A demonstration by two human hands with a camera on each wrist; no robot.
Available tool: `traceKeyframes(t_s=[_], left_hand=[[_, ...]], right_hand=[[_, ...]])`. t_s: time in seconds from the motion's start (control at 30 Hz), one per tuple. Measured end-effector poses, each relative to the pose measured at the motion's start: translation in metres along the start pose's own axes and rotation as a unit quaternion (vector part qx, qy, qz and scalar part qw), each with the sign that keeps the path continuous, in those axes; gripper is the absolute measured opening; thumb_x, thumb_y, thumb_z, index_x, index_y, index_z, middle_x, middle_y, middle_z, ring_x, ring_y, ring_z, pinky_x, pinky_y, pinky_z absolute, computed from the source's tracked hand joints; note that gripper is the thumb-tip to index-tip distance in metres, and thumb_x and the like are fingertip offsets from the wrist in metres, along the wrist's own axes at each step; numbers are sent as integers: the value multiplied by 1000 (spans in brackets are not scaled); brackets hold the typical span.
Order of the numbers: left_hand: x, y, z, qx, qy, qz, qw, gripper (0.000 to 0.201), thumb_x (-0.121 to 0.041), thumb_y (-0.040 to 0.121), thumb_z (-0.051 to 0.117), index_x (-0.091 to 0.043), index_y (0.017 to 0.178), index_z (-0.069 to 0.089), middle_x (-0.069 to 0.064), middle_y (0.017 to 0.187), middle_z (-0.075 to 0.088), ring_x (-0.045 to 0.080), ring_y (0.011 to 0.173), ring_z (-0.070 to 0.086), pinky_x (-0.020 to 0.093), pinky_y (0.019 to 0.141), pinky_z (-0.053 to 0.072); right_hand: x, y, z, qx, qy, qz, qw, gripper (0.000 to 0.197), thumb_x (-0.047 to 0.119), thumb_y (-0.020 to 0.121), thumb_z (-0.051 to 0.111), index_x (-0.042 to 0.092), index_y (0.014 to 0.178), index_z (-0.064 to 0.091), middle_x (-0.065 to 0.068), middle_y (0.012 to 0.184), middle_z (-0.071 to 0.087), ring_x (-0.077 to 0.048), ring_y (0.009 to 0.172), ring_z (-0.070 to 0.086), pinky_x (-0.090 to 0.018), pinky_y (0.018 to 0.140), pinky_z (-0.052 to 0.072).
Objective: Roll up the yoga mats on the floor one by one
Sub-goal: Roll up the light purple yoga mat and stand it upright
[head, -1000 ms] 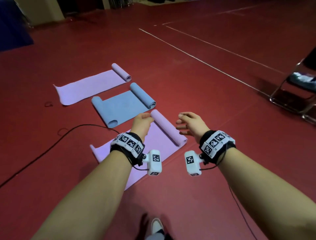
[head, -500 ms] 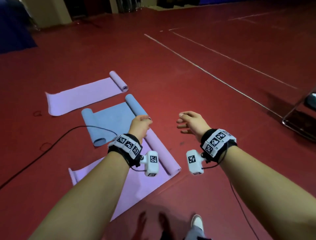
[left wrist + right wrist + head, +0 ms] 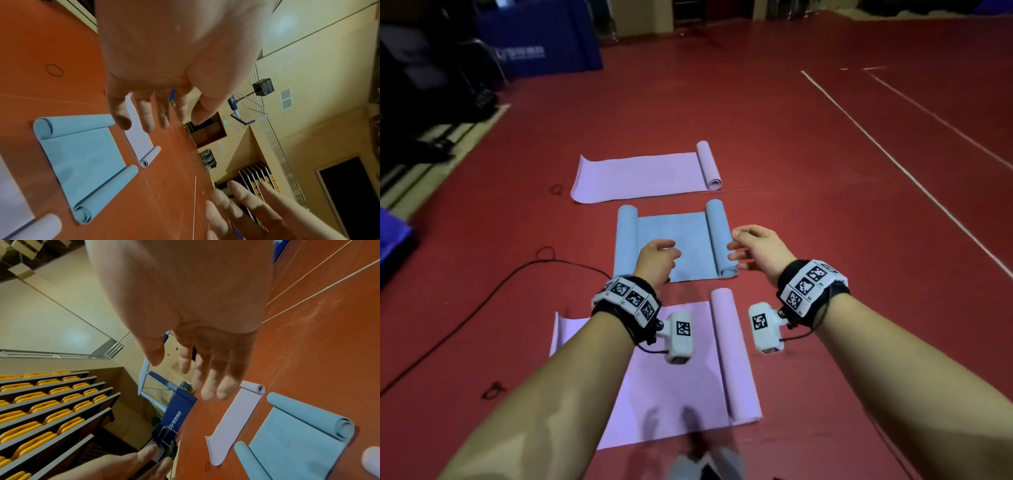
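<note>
Both hands are up in the air, holding nothing: the left hand (image 3: 656, 257) with loose fingers above the blue mat (image 3: 674, 246), the right hand (image 3: 758, 247) relaxed just off its rolled right end. The blue mat lies on the red floor (image 3: 825, 212), curled at both ends, between the far purple mat (image 3: 640, 176) and the near purple mat (image 3: 681, 383).

Shoe (image 3: 688, 467) blurred, cut by bottom edge; nearest purple mat (image 3: 671, 394) partly behind left forearm.

Bare red floor (image 3: 808, 212) flanks the mats (black cable (image 3: 482, 301) left).
</note>
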State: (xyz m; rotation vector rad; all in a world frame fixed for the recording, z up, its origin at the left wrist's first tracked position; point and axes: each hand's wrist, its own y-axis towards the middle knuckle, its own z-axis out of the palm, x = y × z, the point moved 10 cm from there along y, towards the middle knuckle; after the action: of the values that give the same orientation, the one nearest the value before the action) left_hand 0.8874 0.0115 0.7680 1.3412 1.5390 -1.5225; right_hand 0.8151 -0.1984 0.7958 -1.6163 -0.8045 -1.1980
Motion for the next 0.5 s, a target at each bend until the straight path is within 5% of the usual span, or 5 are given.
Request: traceKeyframes(t_s=[0.37, 0.5], left_hand=[[-64, 139, -19, -70, -90, -10, 993, 28, -14, 97, 56, -19, 124, 58, 6, 114, 64, 21, 97, 64, 37, 80, 45], [-44, 182, -55, -174, -152, -31, 972, 30, -12, 94, 59, -16, 124, 60, 5, 105, 66, 18, 80, 63, 30, 66, 44]], right_hand=[[75, 178, 26, 84, -68, -10, 994, 7, 24, 98, 59, 19, 101, 62, -6, 91, 66, -20, 76, 64, -30, 65, 52], [72, 252, 68, 158, -110, -3, 981, 5, 22, 99, 57, 19, 98, 61, -8, 92, 65, -23, 78, 64, -32, 67, 51]])
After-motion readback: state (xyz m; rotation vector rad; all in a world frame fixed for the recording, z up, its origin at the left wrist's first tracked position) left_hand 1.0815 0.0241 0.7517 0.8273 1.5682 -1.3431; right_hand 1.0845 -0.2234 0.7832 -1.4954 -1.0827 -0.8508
